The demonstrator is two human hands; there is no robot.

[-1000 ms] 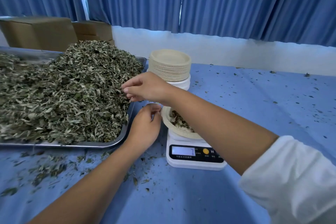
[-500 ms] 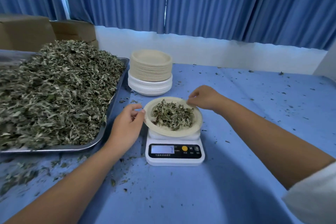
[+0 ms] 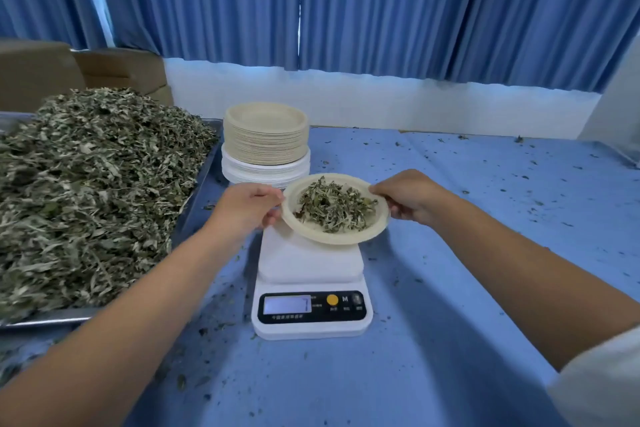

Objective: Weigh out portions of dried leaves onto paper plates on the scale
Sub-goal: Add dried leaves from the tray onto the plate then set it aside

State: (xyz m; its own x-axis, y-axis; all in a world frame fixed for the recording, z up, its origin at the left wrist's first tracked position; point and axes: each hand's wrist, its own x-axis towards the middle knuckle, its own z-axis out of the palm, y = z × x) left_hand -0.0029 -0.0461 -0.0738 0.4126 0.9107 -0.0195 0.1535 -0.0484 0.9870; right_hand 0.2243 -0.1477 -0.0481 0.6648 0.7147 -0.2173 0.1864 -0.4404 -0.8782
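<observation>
A beige paper plate (image 3: 375, 230) holding a small heap of dried leaves (image 3: 334, 207) hangs just above the back of the white digital scale (image 3: 311, 291). My left hand (image 3: 247, 206) grips the plate's left rim and my right hand (image 3: 407, 199) grips its right rim. The scale's platform is bare and its display is lit. A big pile of dried leaves (image 3: 86, 184) fills a metal tray (image 3: 45, 322) at the left. A stack of unused paper plates (image 3: 266, 140) stands behind the scale.
Brown cardboard boxes (image 3: 117, 71) sit behind the tray. Leaf crumbs are scattered over the blue tablecloth (image 3: 485, 218). A white wall ledge and blue curtains run along the table's far edge.
My right hand left the leaf pile and came to the plate's right rim. Both hands now hold the plate, which has risen off the scale platform.
</observation>
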